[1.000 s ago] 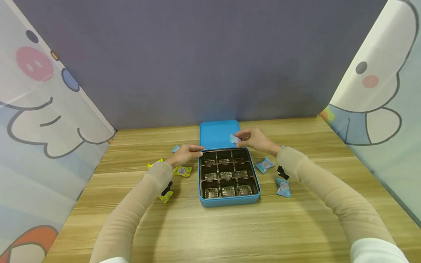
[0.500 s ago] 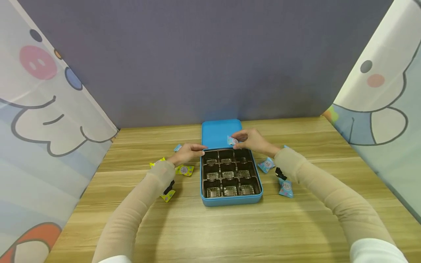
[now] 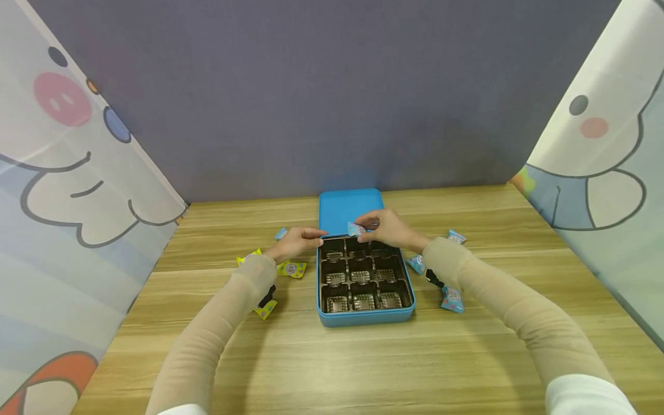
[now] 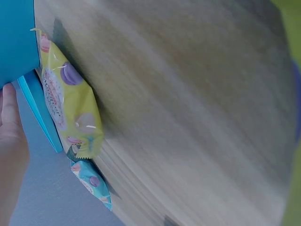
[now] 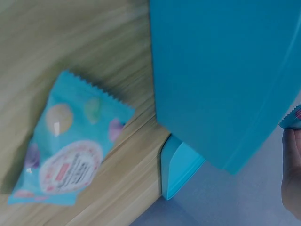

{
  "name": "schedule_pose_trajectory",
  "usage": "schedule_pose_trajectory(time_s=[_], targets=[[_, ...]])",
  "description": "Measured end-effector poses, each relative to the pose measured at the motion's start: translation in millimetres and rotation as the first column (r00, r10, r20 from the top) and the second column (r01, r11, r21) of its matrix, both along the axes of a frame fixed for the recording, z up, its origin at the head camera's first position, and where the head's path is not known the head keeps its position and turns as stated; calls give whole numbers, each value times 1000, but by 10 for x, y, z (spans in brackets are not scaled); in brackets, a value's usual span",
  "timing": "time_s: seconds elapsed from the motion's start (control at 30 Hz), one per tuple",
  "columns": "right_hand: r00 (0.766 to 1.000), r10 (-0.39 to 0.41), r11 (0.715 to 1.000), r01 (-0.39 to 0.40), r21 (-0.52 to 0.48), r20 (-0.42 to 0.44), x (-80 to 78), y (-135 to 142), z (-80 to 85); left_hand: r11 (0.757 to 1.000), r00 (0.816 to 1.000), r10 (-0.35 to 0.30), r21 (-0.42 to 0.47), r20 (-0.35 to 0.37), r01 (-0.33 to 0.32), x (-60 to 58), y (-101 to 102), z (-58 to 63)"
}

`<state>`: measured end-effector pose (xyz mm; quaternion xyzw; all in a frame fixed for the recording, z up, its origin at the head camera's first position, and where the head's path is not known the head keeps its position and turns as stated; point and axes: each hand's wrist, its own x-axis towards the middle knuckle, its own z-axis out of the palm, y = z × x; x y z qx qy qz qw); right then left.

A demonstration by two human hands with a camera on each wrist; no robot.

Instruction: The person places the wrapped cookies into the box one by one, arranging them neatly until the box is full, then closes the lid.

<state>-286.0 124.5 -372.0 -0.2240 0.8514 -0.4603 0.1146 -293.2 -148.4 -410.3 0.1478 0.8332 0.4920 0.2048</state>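
A blue box [image 3: 365, 317] with its lid [image 3: 349, 210] lying back holds a dark tray with several square compartments. My left hand [image 3: 294, 243] holds the box's back left corner, thumb at the left rim and fingers along the back edge. My right hand [image 3: 392, 230] pinches a small blue wrapped candy [image 3: 355, 229] above the back row of compartments. In the right wrist view only part of the right hand [image 5: 292, 165] and an edge of that candy [image 5: 294, 118] show. No candy is visible in the tray compartments.
Yellow wrapped candies [image 3: 291, 270] lie left of the box, with a blue one [image 3: 281, 233] behind them. Right of it lie several blue candies [image 3: 452, 300], some partly behind the right forearm. A grey panel [image 3: 332, 104] stands along the table's back edge.
My right hand has moved left and slightly down with the blue candy, from over the lid's right side to the tray's back row. My left hand stays at the box corner.
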Motion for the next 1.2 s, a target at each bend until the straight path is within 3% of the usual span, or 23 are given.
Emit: schedule_pose_trajectory(time_s=[0.43, 0.7, 1.2], targets=[[1000, 10, 999, -10, 33, -16, 22, -221, 32, 1000, 1000, 4, -5, -18, -4, -15, 0, 9], [1000, 24, 999, -24, 27, -2, 81, -358, 57, 1000, 1000, 6, 15, 7, -6, 20, 2, 54], [998, 65, 997, -65, 34, 4, 77, -466, -35, 1000, 1000, 15, -6, 2, -15, 6, 7, 19]])
